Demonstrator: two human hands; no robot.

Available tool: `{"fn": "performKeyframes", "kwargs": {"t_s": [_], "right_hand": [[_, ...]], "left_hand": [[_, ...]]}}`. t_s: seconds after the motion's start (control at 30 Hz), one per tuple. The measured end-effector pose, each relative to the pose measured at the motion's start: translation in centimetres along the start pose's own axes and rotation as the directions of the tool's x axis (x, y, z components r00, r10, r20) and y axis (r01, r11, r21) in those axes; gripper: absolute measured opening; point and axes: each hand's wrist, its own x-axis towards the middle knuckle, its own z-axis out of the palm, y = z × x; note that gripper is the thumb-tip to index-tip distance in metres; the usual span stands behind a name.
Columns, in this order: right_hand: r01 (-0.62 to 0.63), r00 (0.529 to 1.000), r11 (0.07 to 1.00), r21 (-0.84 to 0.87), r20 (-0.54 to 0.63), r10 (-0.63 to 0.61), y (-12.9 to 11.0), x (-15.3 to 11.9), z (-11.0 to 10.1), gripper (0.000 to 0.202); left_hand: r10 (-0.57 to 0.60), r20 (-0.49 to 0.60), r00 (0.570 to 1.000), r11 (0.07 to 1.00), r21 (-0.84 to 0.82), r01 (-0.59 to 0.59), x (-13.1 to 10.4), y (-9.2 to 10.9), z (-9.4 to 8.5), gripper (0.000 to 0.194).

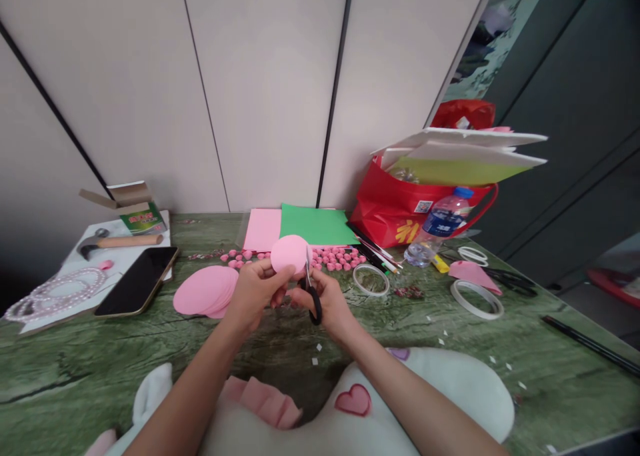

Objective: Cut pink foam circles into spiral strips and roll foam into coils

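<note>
A round pink paper disc (289,253) is pinched in my left hand (257,284), between thumb and fingers. My right hand (325,299) is closed around the black handles of a pair of scissors (315,303). The blades point up and overlap the disc's right edge; whether they have cut into it I cannot tell. To the left of my left hand lies a fanned stack of pink paper discs (204,292). Behind both hands, small pink beads or buds (337,259) are spread in a band on the table.
Pink sheets (263,228) and a green sheet (317,224) lie at the wall. Rightward stand a red bag (377,203) and a water bottle (440,228), with tape rolls (371,280) nearby. Leftward are a phone (137,281), hammer (120,242) and bead string (65,293). A white plush (440,383) is in front.
</note>
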Motion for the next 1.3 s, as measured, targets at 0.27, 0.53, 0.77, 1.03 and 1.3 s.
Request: {"fn": "performKeyframes", "kwargs": {"t_s": [0.27,0.53,0.77,1.03,1.3], "right_hand": [[-0.002,1.000,1.000,0.007,-0.003,0.002,0.02,-0.01,-0.07,0.034],[-0.030,1.000,0.998,0.050,-0.004,0.030,0.04,-0.16,-0.01,0.033],[-0.048,0.999,0.997,0.055,0.007,0.047,0.05,-0.10,0.06,0.032],[-0.036,0.995,0.999,0.010,0.088,0.035,0.15,-0.38,0.25,0.031],[0.014,0.997,1.000,0.015,0.081,-0.016,0.31,-0.07,0.06,0.040]], "left_hand": [[0.019,0.005,1.000,1.000,-0.015,-0.019,0.08,-0.05,-0.05,0.020],[0.031,-0.001,1.000,0.998,-0.045,-0.031,0.11,0.19,-0.01,0.021],[-0.001,0.018,1.000,0.989,-0.150,0.004,-0.09,0.75,0.05,0.022],[0.016,0.006,1.000,0.987,-0.158,-0.015,-0.22,0.68,0.09,0.022],[-0.052,0.016,0.999,0.999,-0.011,0.052,-0.14,0.45,0.01,0.022]]}}
